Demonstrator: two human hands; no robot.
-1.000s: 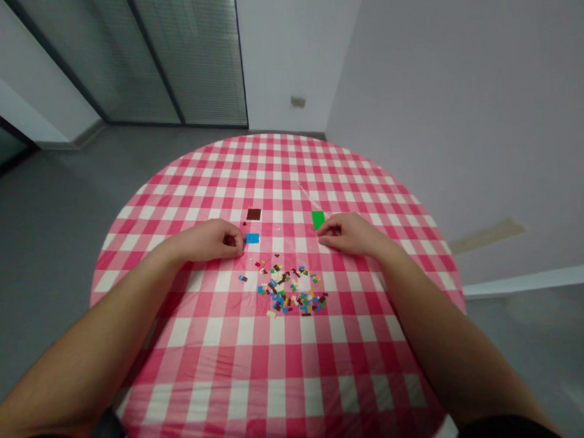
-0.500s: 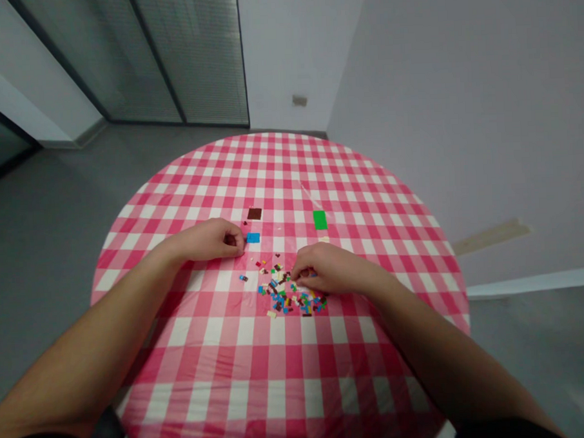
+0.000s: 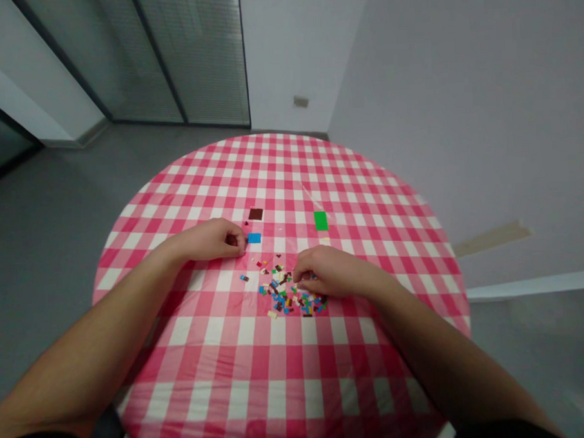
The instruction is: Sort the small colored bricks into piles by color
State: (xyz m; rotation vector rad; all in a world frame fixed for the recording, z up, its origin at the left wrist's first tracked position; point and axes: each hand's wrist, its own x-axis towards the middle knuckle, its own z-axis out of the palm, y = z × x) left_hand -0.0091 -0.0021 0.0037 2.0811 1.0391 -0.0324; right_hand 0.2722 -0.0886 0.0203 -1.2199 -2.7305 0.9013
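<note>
My left hand (image 3: 219, 239) rests on the table with its fingers curled together, right beside a flat blue building plate (image 3: 255, 238). Whatever those fingers hold, if anything, is hidden. Over the right part of a loose pile of small building bricks (image 3: 282, 302), my right hand (image 3: 327, 270) is bent down, thumb and fingers drawn in among the pieces. Too little shows to tell what is in its grip. The bricks are blue, brown, white, green, yellow and red. A small blue and dark piece (image 3: 245, 278) lies apart, left of the pile.
A dark brown plate (image 3: 255, 214) lies beyond the blue one, with a tiny dark piece (image 3: 246, 223) near it. Farther right is a green plate (image 3: 320, 221), a pale piece just below. A red-and-white checked cloth (image 3: 221, 377) covers the round table. Walls stand behind and right.
My right hand has shifted very slightly within the pile, its fingertips a little changed in position. The left hand stays by the blue plate. The whole view has moved a touch.
</note>
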